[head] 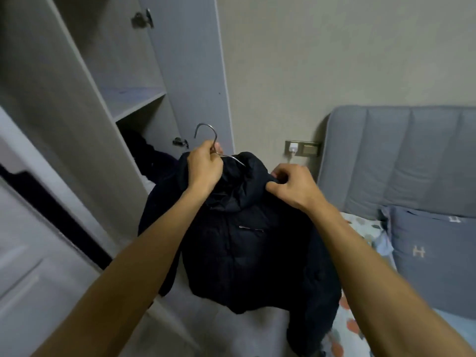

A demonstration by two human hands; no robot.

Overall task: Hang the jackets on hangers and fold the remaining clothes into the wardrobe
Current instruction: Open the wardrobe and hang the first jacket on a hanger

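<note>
Beige bedroom wall backs an open wardrobe [108,81] at left and a bed [360,228] at right. Between them hangs a dark puffer jacket [247,243], held up in mid-air. Left hand [204,168] grips the metal hanger [210,140] at its neck; right hand [291,184] pinches the collar. If that shoulder is not seated, the slick fabric may well slide off.

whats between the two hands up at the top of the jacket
In the head view, the dark jacket's bunched collar fills the stretch between the left hand and the right hand, with the metal hanger's wire slanting into it.
</note>
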